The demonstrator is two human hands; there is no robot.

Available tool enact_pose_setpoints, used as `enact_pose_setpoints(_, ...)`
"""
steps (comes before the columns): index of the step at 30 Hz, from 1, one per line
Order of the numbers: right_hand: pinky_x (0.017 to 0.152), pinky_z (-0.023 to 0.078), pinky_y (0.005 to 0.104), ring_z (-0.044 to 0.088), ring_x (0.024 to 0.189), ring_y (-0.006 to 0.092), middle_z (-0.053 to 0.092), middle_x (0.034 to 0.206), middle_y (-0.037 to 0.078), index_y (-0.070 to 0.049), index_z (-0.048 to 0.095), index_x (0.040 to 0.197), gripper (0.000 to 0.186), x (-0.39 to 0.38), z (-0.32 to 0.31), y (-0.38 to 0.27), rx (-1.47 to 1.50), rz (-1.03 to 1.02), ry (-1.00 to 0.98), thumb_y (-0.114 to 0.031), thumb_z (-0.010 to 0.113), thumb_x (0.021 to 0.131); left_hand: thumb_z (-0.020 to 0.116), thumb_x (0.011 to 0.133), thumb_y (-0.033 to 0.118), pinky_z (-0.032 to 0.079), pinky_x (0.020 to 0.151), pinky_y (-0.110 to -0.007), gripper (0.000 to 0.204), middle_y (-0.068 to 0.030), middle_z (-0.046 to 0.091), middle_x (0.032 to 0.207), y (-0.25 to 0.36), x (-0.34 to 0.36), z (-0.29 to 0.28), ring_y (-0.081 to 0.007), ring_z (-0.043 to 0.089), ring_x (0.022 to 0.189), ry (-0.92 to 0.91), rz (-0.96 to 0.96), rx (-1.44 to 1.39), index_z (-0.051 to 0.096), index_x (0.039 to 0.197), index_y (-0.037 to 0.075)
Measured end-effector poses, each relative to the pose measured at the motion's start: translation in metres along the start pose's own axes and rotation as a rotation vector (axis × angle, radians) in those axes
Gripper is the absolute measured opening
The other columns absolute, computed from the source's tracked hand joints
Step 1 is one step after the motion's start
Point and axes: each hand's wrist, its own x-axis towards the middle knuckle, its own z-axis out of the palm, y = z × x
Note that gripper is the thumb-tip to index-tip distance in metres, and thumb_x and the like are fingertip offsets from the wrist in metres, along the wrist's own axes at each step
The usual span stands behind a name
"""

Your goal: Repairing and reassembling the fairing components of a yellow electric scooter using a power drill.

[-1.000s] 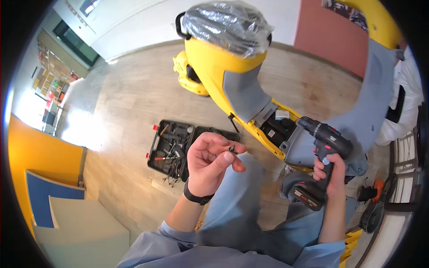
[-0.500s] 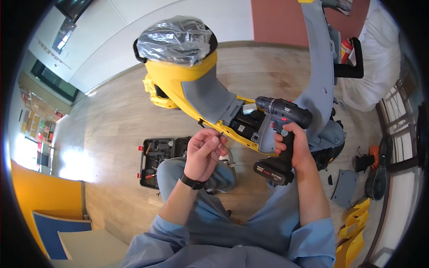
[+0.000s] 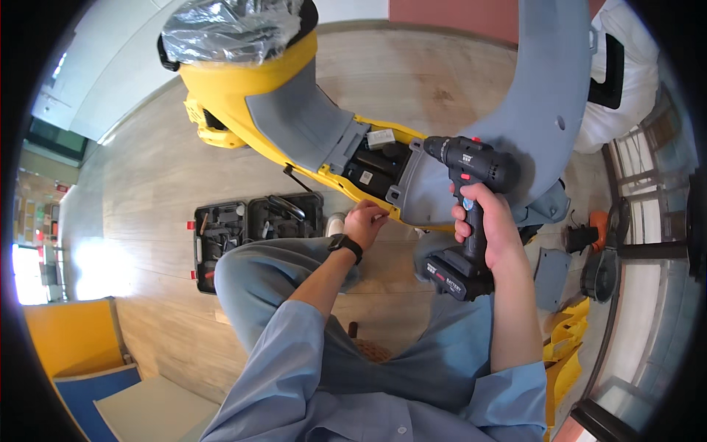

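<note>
My left hand is at the lower edge of a yellow scooter body, its thumb and forefinger pinched on or just by the rim; whatever lies between them is hidden. My right hand grips a black cordless drill by its handle, the battery hanging below and the chuck pointing left above the grey deck. Between the hands and the seat end, an open compartment holds black parts and a small pale block. Clear plastic film wraps the top of the yellow body.
An open black tool case lies on the wooden floor left of my knees. At right are a grey panel, yellow parts, dark and orange items and a white wrapped bundle. Yellow and blue panels stand at left.
My left hand, which held a small dark fastener, has moved forward and down to the yellow rim. The drill remains in my right hand, raised over the deck. The view has shifted.
</note>
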Motion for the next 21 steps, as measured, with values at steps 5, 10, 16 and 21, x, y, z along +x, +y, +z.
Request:
enact_pose_setpoints(5, 0.046, 0.04, 0.0269, 0.048, 0.048, 0.0106, 0.052, 0.066, 0.003, -0.005, 0.055, 0.1, 0.027, 0.001, -0.001, -0.002, -0.011, 0.007, -0.014, -0.022, 0.062, 0.081, 0.073, 0.075, 0.012, 0.052, 0.063, -0.031, 0.014, -0.0073, 0.069, 0.077, -0.001, 0.009, 0.026, -0.0205, 0.066, 0.067, 0.107, -0.058, -0.081, 0.073, 0.088, 0.009)
enact_pose_setpoints(10, 0.044, 0.04, 0.0251, 0.047, 0.051, 0.0095, 0.051, 0.078, 0.003, -0.004, 0.054, 0.099, 0.024, 0.002, 0.006, -0.004, -0.004, -0.029, -0.044, -0.018, 0.063, 0.082, 0.074, 0.073, 0.013, 0.052, 0.063, -0.031, 0.014, -0.0058, 0.068, 0.072, -0.005, 0.014, 0.036, -0.02, 0.066, 0.065, 0.125, -0.117, -0.066, 0.073, 0.087, 0.011)
enact_pose_setpoints(16, 0.044, 0.04, 0.0247, 0.048, 0.049, 0.0094, 0.052, 0.071, 0.004, -0.003, 0.054, 0.099, 0.024, 0.007, 0.002, 0.0, -0.051, -0.018, -0.081, -0.019, 0.063, 0.083, 0.075, 0.071, 0.013, 0.052, 0.061, -0.028, 0.013, -0.0036, 0.067, 0.075, 0.007, 0.022, 0.039, -0.0171, 0.065, 0.064, 0.167, -0.106, -0.119, 0.073, 0.084, 0.012)
enact_pose_setpoints(21, 0.044, 0.041, 0.0246, 0.048, 0.048, 0.0091, 0.053, 0.067, 0.003, -0.004, 0.054, 0.097, 0.023, 0.006, 0.001, -0.002, -0.044, -0.043, -0.076, -0.02, 0.062, 0.083, 0.076, 0.071, 0.007, 0.051, 0.061, -0.029, 0.014, -0.0075, 0.067, 0.081, 0.006, 0.025, 0.044, -0.0177, 0.064, 0.064, 0.179, -0.108, -0.164, 0.072, 0.084, 0.005)
